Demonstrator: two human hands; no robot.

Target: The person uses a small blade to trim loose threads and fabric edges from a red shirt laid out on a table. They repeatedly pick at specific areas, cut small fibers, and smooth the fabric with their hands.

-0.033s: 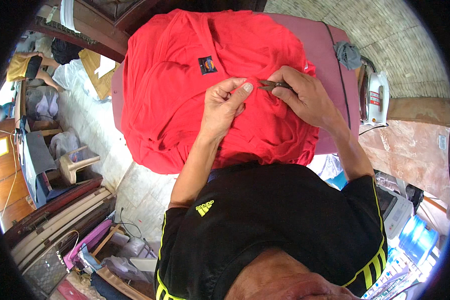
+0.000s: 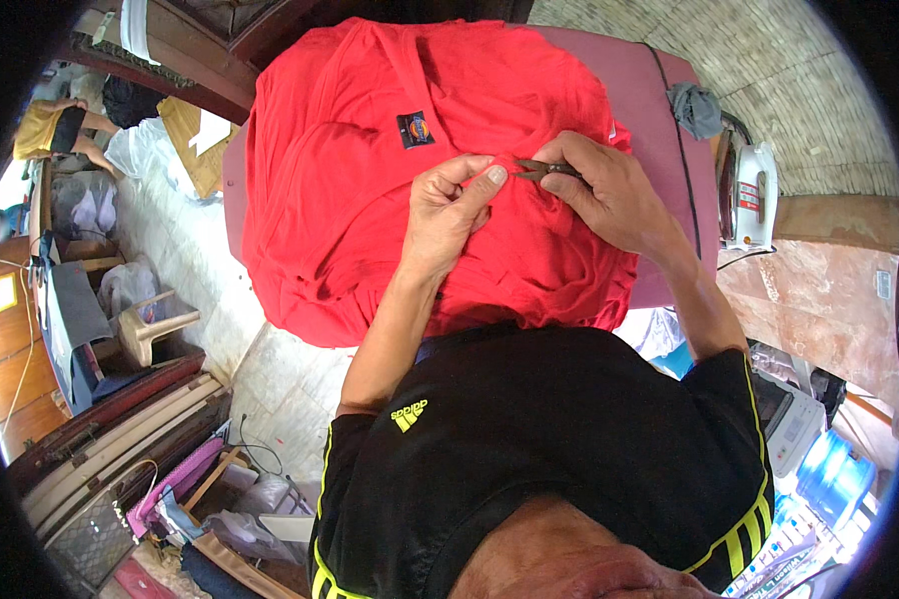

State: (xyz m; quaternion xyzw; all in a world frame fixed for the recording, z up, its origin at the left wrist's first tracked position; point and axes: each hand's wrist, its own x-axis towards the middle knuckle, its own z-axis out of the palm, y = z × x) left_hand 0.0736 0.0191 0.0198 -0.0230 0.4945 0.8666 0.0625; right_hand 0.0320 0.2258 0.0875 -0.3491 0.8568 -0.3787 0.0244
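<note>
A red shirt (image 2: 340, 200) lies spread in loose folds over a padded pink table, with a dark label (image 2: 416, 130) at its neckline. My left hand (image 2: 451, 210) pinches a bit of the red fabric between thumb and forefinger. In my right hand (image 2: 609, 190) is a pair of small dark thread snips (image 2: 544, 171), held with the blades pointing left. The blade tips are a little apart and sit beside the fabric at my left fingertips. Whether they touch the cloth or a thread, I cannot tell.
The pink padded table (image 2: 684, 180) shows along the right, crossed by a black cord. A grey cloth (image 2: 695, 110) and a white iron (image 2: 754, 195) stand beyond its right edge. A wooden stool (image 2: 155, 327) is at left, a blue water jug (image 2: 835, 479) at lower right. Another person (image 2: 65, 130) is far left.
Almost nothing differs. The snips and my right hand have shifted very slightly left, and the person at far left has moved a little.
</note>
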